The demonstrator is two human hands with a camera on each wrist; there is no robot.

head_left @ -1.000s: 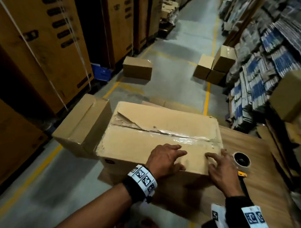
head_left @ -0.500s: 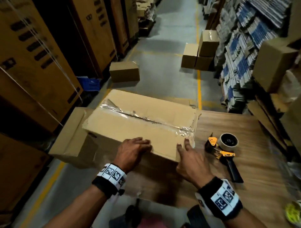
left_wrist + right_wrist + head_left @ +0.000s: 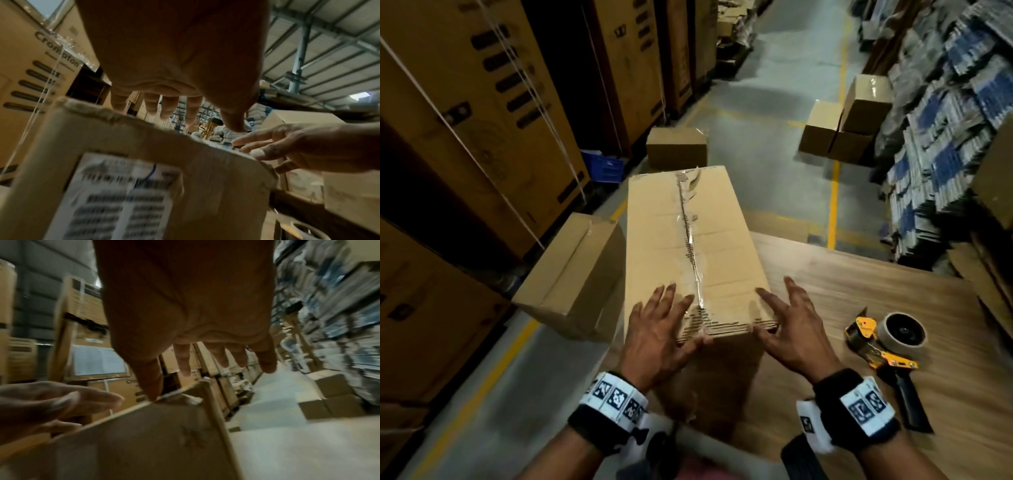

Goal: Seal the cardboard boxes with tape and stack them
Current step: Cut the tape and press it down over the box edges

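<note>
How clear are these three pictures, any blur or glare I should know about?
Head view: dim warehouse light, mostly sharp, glare along the tape on the box, wide-angle bending at the edges. Left wrist view: the label is smeared unreadable, the left hand looms dark. Right wrist view: strong motion blur on the shelves; the right hand is shadowed.

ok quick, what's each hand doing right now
Left hand: open, fingers spread flat on the near end of the box, holding nothing.
Right hand: open, fingers spread at the box's near right corner, holding nothing.
</note>
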